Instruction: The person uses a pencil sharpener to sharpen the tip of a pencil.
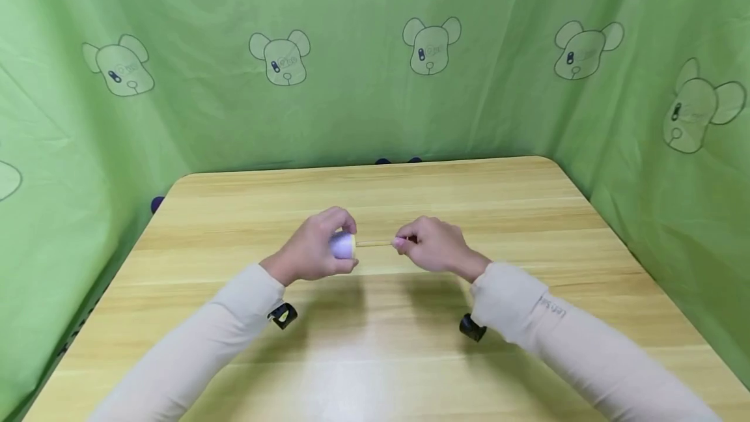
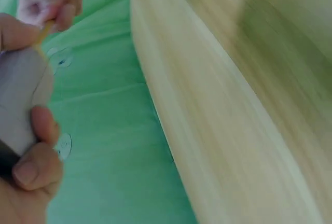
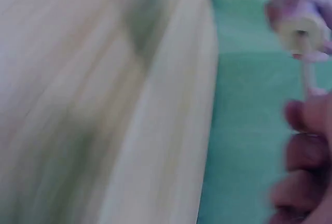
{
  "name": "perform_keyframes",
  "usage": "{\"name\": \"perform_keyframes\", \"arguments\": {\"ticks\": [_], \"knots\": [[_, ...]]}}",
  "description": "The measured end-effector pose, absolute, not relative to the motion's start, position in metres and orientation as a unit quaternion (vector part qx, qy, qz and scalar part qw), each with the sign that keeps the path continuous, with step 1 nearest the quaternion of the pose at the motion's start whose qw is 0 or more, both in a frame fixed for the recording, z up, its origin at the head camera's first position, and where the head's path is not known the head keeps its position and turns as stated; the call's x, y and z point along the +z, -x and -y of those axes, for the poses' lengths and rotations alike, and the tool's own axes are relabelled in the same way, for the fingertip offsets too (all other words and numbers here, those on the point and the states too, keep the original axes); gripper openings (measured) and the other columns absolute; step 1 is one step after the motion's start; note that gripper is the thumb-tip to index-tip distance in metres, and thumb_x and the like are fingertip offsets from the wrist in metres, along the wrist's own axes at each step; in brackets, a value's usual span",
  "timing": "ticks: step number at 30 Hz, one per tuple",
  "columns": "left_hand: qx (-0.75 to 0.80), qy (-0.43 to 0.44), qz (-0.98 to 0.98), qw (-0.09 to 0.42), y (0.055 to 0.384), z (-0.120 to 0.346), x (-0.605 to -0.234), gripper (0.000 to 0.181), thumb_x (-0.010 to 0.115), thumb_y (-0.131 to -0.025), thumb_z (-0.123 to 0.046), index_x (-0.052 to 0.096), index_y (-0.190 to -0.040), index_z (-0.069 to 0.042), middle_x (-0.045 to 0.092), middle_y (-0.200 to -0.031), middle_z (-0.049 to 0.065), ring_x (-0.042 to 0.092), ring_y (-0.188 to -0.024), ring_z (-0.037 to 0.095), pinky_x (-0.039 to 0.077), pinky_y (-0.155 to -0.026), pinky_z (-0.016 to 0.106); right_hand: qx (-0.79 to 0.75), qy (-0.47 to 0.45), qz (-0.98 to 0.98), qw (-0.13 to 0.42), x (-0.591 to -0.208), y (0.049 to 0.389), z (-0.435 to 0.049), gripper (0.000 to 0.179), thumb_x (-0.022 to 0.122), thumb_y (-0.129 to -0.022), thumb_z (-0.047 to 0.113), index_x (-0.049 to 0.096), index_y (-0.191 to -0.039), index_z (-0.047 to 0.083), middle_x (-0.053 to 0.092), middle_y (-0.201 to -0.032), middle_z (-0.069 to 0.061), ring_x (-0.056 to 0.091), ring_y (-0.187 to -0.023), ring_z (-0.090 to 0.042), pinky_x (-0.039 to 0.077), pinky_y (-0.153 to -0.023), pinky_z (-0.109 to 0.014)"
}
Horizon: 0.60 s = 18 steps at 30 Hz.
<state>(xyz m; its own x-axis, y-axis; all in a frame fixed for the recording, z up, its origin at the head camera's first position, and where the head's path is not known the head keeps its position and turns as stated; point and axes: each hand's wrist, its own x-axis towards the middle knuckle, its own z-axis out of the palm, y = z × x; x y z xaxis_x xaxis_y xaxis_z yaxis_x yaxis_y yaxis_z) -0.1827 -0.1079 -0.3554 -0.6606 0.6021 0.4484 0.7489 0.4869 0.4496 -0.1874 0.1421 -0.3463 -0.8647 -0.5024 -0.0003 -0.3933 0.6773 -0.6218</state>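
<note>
Two grips (image 1: 316,246) (image 1: 436,246) grasp cylinder (image 1: 342,246) and probable cord (image 1: 375,243), wooden table (image 1: 498,200) below, green curtain (image 1: 363,119) behind.

Pale-purple cyl. (image 1: 342,245) is held horiz., thin yellow strand (image 1: 374,243) straight from R end.

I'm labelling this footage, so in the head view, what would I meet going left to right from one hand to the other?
Left hand, pale cylindrical object, thin yellowish piece, right hand.
</note>
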Motion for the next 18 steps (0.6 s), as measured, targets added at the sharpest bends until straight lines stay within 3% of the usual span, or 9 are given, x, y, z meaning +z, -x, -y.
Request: {"name": "perform_keyframes", "arguments": {"ticks": [3, 4, 6, 12, 15, 18], "knots": [[-0.269, 0.435, 0.840, 0.180, 0.181, 0.105, -0.364, 0.043, 0.084, -0.067, -0.016, 0.054, -0.097, -0.008, 0.056, -0.095, 0.005, 0.059, -0.073, 0.019, 0.050, -0.059, 0.021, -0.362, 0.213, -0.884, 0.206, -0.334, 0.193, -0.146, 0.030, 0.053, -0.099, 0.015, 0.068, -0.074, 0.007, 0.044, -0.060, 0.003, 0.032, -0.052, -0.012, 0.028, -0.053, -0.027], [-0.266, 0.436, 0.840, 0.182, 0.180, 0.104, -0.366, 0.043, 0.084, -0.068, -0.017, 0.054, -0.097, -0.008, 0.056, -0.096, 0.006, 0.060, -0.073, 0.019, 0.051, -0.059, 0.020, -0.359, 0.213, -0.882, 0.219, -0.331, 0.194, -0.148, 0.030, 0.054, -0.099, 0.014, 0.068, -0.074, 0.006, 0.043, -0.060, 0.002, 0.031, -0.053, -0.012, 0.029, -0.053, -0.027], [-0.291, 0.419, 0.847, 0.152, 0.179, 0.103, -0.369, 0.043, 0.084, -0.070, -0.017, 0.054, -0.099, -0.007, 0.057, -0.099, 0.007, 0.060, -0.077, 0.019, 0.052, -0.062, 0.021, -0.327, 0.235, -0.895, 0.189, -0.327, 0.194, -0.149, 0.026, 0.057, -0.098, 0.017, 0.070, -0.077, 0.009, 0.046, -0.060, 0.003, 0.034, -0.051, -0.011, 0.031, -0.051, -0.027], [-0.449, 0.276, 0.849, -0.048, 0.185, 0.108, -0.353, 0.045, 0.084, -0.072, -0.015, 0.052, -0.104, -0.010, 0.056, -0.105, 0.009, 0.057, -0.077, 0.022, 0.052, -0.059, 0.031, -0.253, 0.313, -0.913, -0.059, -0.338, 0.187, -0.148, 0.007, 0.073, -0.088, 0.022, 0.073, -0.090, 0.014, 0.066, -0.076, 0.006, 0.056, -0.062, -0.010, 0.047, -0.055, -0.031], [-0.504, 0.216, 0.825, -0.134, 0.188, 0.112, -0.341, 0.044, 0.081, -0.075, -0.014, 0.050, -0.106, -0.009, 0.052, -0.105, 0.012, 0.055, -0.070, 0.022, 0.047, -0.051, 0.029, -0.210, 0.379, -0.875, -0.215, -0.355, 0.187, -0.150, 0.012, 0.077, -0.084, 0.018, 0.072, -0.092, 0.010, 0.069, -0.080, 0.001, 0.062, -0.066, -0.013, 0.049, -0.061, -0.034], [-0.560, 0.168, 0.783, -0.213, 0.189, 0.114, -0.332, 0.043, 0.077, -0.078, -0.013, 0.047, -0.109, -0.007, 0.052, -0.098, 0.014, 0.053, -0.061, 0.020, 0.037, -0.045, 0.025, -0.160, 0.403, -0.814, -0.386, -0.372, 0.191, -0.150, 0.012, 0.073, -0.087, 0.020, 0.071, -0.089, 0.008, 0.069, -0.077, -0.003, 0.064, -0.066, -0.019, 0.048, -0.066, -0.039]]}}
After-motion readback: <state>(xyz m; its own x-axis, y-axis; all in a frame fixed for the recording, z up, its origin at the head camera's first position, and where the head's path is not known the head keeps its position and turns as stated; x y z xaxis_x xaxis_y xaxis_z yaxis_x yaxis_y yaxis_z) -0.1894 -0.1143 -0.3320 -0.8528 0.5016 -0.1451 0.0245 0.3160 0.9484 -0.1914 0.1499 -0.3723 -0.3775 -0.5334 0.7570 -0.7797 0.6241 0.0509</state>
